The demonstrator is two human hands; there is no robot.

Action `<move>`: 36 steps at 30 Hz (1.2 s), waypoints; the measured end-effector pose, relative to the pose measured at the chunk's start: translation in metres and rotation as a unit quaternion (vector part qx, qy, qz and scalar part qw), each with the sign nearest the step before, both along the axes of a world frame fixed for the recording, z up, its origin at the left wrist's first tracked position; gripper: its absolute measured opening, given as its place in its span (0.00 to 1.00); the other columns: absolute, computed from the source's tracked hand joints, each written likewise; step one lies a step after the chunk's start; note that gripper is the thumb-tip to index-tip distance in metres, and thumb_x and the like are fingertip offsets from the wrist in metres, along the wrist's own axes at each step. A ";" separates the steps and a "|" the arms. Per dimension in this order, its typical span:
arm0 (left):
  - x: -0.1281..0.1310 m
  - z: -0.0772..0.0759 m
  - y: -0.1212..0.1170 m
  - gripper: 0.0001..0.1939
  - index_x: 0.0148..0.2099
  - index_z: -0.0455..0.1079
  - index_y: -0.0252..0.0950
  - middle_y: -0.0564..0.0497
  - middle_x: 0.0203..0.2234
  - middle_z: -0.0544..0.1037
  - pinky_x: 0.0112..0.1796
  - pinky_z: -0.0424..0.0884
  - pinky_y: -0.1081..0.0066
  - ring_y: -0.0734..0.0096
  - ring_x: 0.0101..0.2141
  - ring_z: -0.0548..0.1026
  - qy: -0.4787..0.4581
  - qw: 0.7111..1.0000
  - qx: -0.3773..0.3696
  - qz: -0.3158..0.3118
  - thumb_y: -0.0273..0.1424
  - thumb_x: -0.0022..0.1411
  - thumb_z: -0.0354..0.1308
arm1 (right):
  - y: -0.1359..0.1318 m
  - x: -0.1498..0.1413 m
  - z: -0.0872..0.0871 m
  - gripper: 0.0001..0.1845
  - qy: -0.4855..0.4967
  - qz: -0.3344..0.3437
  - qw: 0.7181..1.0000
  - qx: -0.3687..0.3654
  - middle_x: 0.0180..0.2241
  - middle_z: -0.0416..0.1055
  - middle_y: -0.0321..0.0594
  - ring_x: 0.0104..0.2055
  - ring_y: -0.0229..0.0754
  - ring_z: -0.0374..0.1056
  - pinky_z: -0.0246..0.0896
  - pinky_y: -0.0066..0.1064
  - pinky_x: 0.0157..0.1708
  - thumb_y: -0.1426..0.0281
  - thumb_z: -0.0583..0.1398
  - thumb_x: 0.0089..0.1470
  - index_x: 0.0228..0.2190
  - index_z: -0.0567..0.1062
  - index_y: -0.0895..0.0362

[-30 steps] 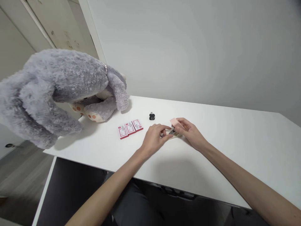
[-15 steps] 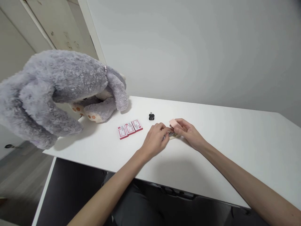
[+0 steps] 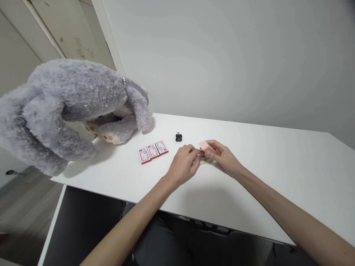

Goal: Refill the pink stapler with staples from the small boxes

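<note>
Pink piece (image 3: 205,145): smooth, pale, blocky; gripped, raised at a tilt, free end toward ten o'clock, lower part covered. Cream base (image 3: 204,162): low, narrow, lying on the white tabletop (image 3: 266,173) at six o'clock from the pink piece; only its near edge shows. Grey metal part (image 3: 202,158): above the base, mostly covered. Shiny bit (image 3: 193,162): small, at eight o'clock from the metal, detail too small to tell.

Three boxes (image 3: 153,151) lie on the table (image 3: 277,166) left of the left hand (image 3: 183,163), a small item (image 3: 179,137) beyond it, a plush toy (image 3: 80,88) farther left; a block (image 3: 205,146) is in the right hand (image 3: 225,159)
</note>
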State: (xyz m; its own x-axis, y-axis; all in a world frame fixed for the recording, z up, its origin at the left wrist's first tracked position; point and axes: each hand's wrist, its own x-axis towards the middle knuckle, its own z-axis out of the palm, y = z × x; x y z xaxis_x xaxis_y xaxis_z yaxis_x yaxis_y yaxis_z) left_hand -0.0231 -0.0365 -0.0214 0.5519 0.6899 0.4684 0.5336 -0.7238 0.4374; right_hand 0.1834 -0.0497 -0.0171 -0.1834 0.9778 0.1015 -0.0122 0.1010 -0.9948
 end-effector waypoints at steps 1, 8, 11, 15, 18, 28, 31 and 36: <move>0.000 0.000 0.000 0.09 0.47 0.73 0.39 0.47 0.41 0.77 0.46 0.69 0.61 0.61 0.43 0.74 -0.007 1.000 0.003 0.009 0.26 0.73 0.51 | 0.000 0.000 0.001 0.23 -0.017 -0.009 1.000 0.001 0.44 0.77 0.41 0.46 0.49 0.74 0.70 0.40 0.46 0.51 0.72 0.54 0.46 0.79 0.50; -0.014 0.009 0.000 0.09 0.48 0.71 0.40 0.46 0.43 0.77 0.50 0.68 0.57 0.57 0.47 0.73 -0.078 0.985 0.036 0.147 0.25 0.70 0.53 | -0.003 -0.002 0.001 0.22 -0.130 -0.080 0.988 0.033 0.38 0.77 0.39 0.40 0.48 0.71 0.66 0.37 0.38 0.51 0.73 0.50 0.39 0.79 0.52; -0.034 0.013 0.003 0.09 0.51 0.72 0.39 0.42 0.49 0.76 0.54 0.66 0.52 0.51 0.52 0.71 -0.032 0.974 0.075 0.210 0.28 0.70 0.55 | -0.003 -0.002 0.000 0.22 -0.153 -0.097 0.982 0.047 0.37 0.77 0.39 0.38 0.48 0.70 0.64 0.36 0.36 0.50 0.73 0.50 0.37 0.78 0.51; -0.077 0.013 0.012 0.17 0.55 0.73 0.40 0.38 0.58 0.75 0.63 0.58 0.42 0.40 0.63 0.64 0.049 0.964 0.094 0.246 0.39 0.67 0.63 | -0.007 -0.004 0.000 0.22 -0.199 -0.124 0.970 0.062 0.39 0.78 0.40 0.39 0.49 0.71 0.63 0.37 0.35 0.48 0.71 0.52 0.36 0.76 0.51; -0.108 0.010 0.018 0.24 0.60 0.73 0.42 0.41 0.61 0.76 0.65 0.56 0.40 0.38 0.64 0.65 0.109 0.971 0.050 0.207 0.47 0.66 0.64 | -0.009 -0.006 0.000 0.21 -0.224 -0.162 0.958 0.071 0.40 0.79 0.41 0.39 0.50 0.72 0.62 0.37 0.34 0.48 0.69 0.54 0.35 0.73 0.50; -0.105 0.009 0.001 0.24 0.66 0.72 0.47 0.45 0.63 0.76 0.63 0.64 0.49 0.51 0.62 0.71 0.098 0.993 -0.004 0.060 0.44 0.73 0.60 | -0.006 -0.001 -0.001 0.25 -0.182 -0.128 0.974 0.052 0.56 0.75 0.46 0.51 0.54 0.73 0.69 0.45 0.45 0.60 0.64 0.57 0.56 0.71 0.47; -0.080 0.011 -0.006 0.24 0.66 0.72 0.47 0.45 0.62 0.76 0.62 0.65 0.49 0.51 0.62 0.71 0.086 0.996 -0.028 0.013 0.44 0.71 0.62 | -0.004 0.003 -0.002 0.26 -0.169 -0.099 0.979 0.064 0.56 0.76 0.43 0.50 0.52 0.73 0.69 0.44 0.47 0.61 0.62 0.60 0.59 0.71 0.46; -0.043 0.010 -0.009 0.30 0.67 0.67 0.44 0.43 0.60 0.77 0.60 0.66 0.49 0.50 0.59 0.72 0.062 0.994 -0.081 -0.032 0.47 0.68 0.65 | 0.002 0.008 -0.003 0.17 -0.139 -0.089 0.982 0.088 0.52 0.79 0.43 0.51 0.52 0.73 0.68 0.40 0.44 0.58 0.61 0.62 0.49 0.78 0.50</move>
